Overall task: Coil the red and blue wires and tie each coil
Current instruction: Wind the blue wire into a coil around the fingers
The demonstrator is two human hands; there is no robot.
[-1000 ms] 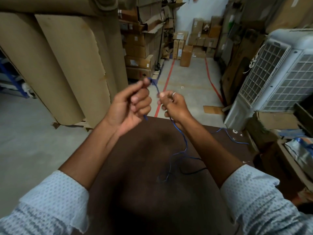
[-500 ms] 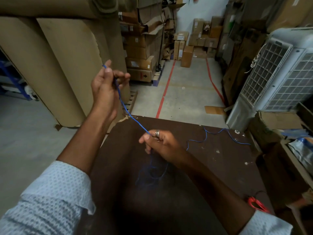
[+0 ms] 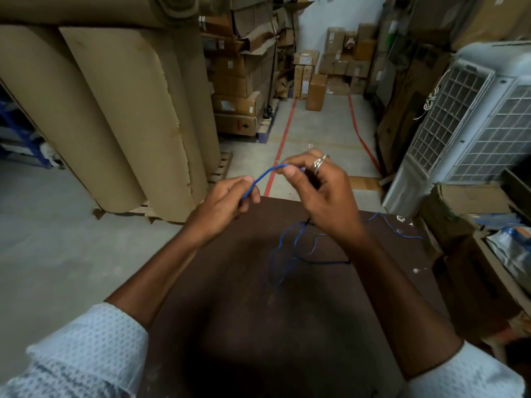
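Observation:
A thin blue wire (image 3: 264, 176) arches between my two hands above the far edge of the dark brown table (image 3: 230, 311). My left hand (image 3: 227, 205) pinches one end of that short span. My right hand (image 3: 319, 191), with rings on a finger, pinches the other end between thumb and fingertips. From under my right hand the wire drops to the table and lies there in loose loops (image 3: 293, 251), with a tail running off to the right (image 3: 402, 231). No red wire is in view.
Tall brown cardboard rolls (image 3: 115, 110) stand to the left on the concrete floor. A white air cooler (image 3: 474, 124) stands at the right, with open cartons (image 3: 474, 202) beside the table. Stacked boxes line a red-striped aisle (image 3: 316, 133) ahead.
My left hand has come down from up left to the middle. My right hand has risen off the table to meet it, so the wire span between them is much shorter.

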